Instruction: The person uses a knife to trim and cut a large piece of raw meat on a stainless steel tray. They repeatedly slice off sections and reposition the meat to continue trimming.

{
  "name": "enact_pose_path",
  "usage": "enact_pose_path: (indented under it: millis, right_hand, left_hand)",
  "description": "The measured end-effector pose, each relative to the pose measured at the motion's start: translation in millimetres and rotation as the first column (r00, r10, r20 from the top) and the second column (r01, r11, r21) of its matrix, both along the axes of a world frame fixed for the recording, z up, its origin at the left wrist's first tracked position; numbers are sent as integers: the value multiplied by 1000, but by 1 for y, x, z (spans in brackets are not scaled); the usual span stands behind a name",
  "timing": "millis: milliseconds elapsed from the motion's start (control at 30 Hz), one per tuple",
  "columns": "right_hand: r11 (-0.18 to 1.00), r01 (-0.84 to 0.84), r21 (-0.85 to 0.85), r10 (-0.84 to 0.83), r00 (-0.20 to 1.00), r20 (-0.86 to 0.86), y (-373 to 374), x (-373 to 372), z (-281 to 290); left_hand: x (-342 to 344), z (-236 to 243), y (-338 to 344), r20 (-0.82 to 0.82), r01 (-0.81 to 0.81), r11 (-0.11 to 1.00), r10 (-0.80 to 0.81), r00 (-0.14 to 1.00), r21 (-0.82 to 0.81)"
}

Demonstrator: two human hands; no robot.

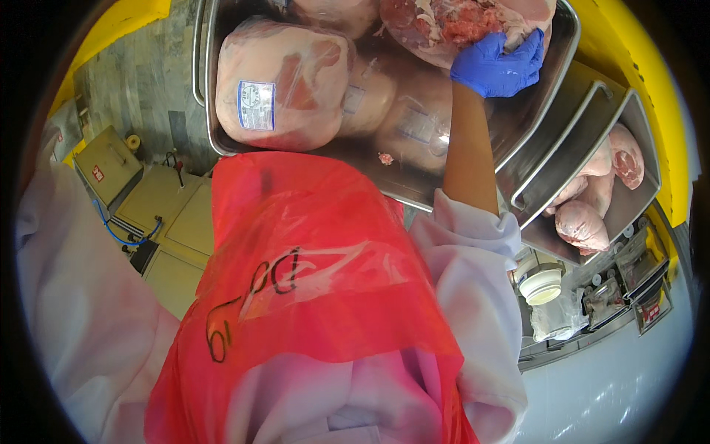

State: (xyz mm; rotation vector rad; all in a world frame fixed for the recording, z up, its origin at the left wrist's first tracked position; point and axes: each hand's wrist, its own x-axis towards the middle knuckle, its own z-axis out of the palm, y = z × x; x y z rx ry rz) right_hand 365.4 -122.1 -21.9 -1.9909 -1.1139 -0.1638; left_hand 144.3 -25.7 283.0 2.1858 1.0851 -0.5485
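My right hand [500,68], in a blue glove, reaches over a deep metal tub [209,89]. Its fingers curl over the near edge of a large raw ham-like cut of meat [433,26] at the tub's far right, with pinkish red flesh exposed. To the left lies a plastic-wrapped cut [296,81] with a white and blue label. More wrapped cuts [414,111] sit between them, partly in shadow. One small meat scrap [385,158] rests on the near part of the tub. My left sleeve runs along the left side, but the left hand is out of sight.
A second metal tub [643,194] at the right holds several raw pieces [584,222]. A red plastic apron [310,259] covers my front, close to the tub's near edge. Pale machinery [159,207] with a blue hose stands lower left. Yellow edging [651,74] curves along the right.
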Motion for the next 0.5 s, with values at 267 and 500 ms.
enact_pose_path:
  millis: [267, 500]
  right_hand:
    - [999, -41, 10, 41, 999, 1, 0, -1, 7]
    - [997, -69, 41, 68, 997, 25, 1, 1, 3]
  left_hand:
    - [16, -22, 19, 72, -23, 986, 35, 997, -166]
    - [6, -54, -31, 199, -393, 781, 537, 820, -486]
